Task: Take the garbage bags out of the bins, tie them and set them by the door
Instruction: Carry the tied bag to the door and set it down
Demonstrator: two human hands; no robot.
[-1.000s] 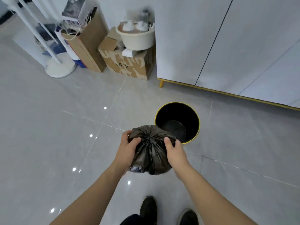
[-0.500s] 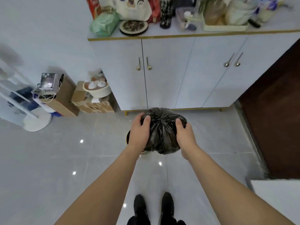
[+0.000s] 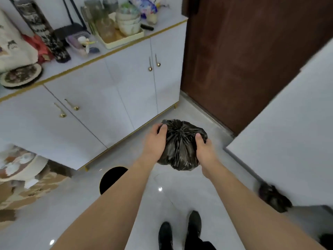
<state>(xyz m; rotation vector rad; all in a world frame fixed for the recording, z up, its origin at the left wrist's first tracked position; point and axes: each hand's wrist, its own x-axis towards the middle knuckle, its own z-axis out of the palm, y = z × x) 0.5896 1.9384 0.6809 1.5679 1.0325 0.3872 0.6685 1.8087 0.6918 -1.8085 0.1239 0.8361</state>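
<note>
A tied black garbage bag [image 3: 180,143] hangs in the air above the floor, held between both hands. My left hand [image 3: 155,141] grips its left side with the thumb on top. My right hand [image 3: 204,148] grips the right side the same way. The black bin [image 3: 112,179] stands on the floor at lower left, half hidden by my left forearm. The brown door [image 3: 243,56] fills the upper right. A second dark bag [image 3: 273,197] lies on the floor at the right, against a white panel.
A white cabinet [image 3: 100,105] with gold handles runs along the left, its top crowded with bottles, bowls and a tray. Cardboard boxes [image 3: 23,192] sit at the far left. A white panel [image 3: 288,132] stands at the right. My shoes [image 3: 180,231] are below.
The view has swung right from the bin toward the door. The bag has travelled with both hands, away from the bin and over open floor near the door.
</note>
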